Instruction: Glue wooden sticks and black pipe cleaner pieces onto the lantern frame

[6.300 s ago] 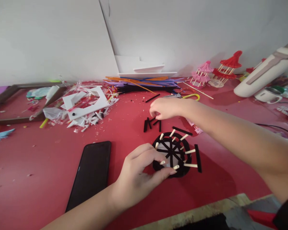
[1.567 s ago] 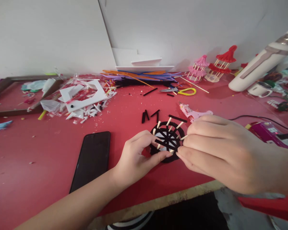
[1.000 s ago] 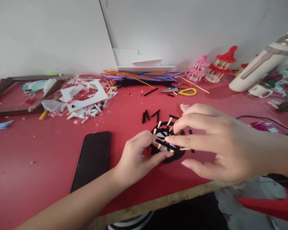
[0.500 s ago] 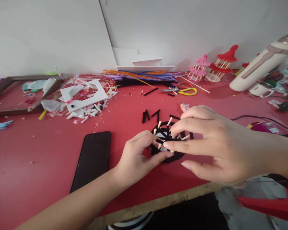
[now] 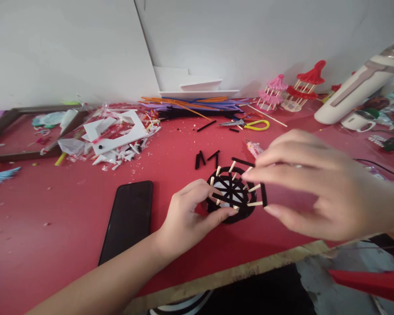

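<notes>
A small round craft frame (image 5: 230,190) stands on the red table, with a black fuzzy base, a pale middle crossed by black strips, and wooden sticks poking up around its rim. Short black strips (image 5: 264,195) bridge some stick ends. My left hand (image 5: 187,214) grips the frame's near left side between thumb and fingers. Over its right side hovers my right hand (image 5: 308,186), fingers and thumb spread, with nothing visible in them. Its thumb tip is close to the right-hand strip. Several cut black pipe cleaner pieces (image 5: 202,158) lie behind the frame.
A phone (image 5: 126,218) lies left of my hands. Farther back are scissors (image 5: 256,125), a pink patterned pen-like item (image 5: 255,149), a pipe cleaner bundle (image 5: 193,105) and white foam scraps (image 5: 118,135). A white bottle (image 5: 357,85), a mug (image 5: 357,121) and pink (image 5: 272,94) and red (image 5: 307,87) pavilion models stand at back right.
My right hand has drawn back to the right and up from the frame's middle, uncovering the crossed strips and right-hand sticks. My left hand keeps its grip.
</notes>
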